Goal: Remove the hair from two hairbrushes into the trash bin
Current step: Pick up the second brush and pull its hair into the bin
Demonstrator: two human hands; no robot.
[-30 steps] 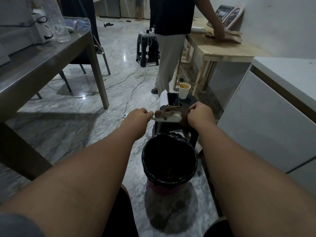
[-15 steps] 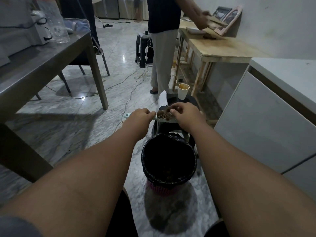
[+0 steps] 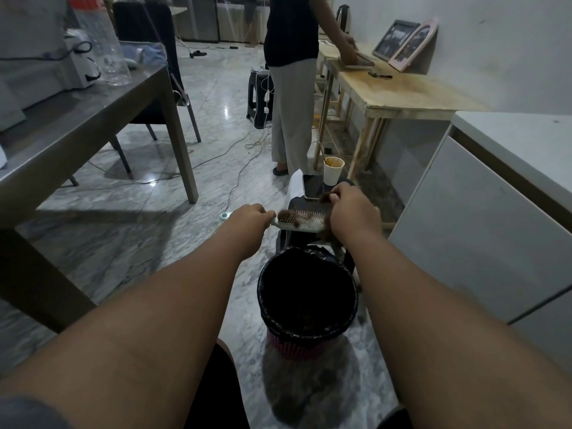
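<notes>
Head view: left hand point(image 3: 247, 218) clamps the hairbrush point(image 3: 301, 223) handle; right hand point(image 3: 353, 209) pinches a hair tuft point(image 3: 325, 198), best pulled clear, then dropped into the near trash bin point(image 3: 306, 328)

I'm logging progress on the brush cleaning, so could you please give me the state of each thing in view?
hairbrush: held level above the bin, bristles up, brown hair still caught in them.
left hand: closed on the brush handle.
right hand: fingers pinching a tuft of hair.
trash bin: open, black liner, some hair inside.
paper cup: upright.
phone: screen dark.
</notes>
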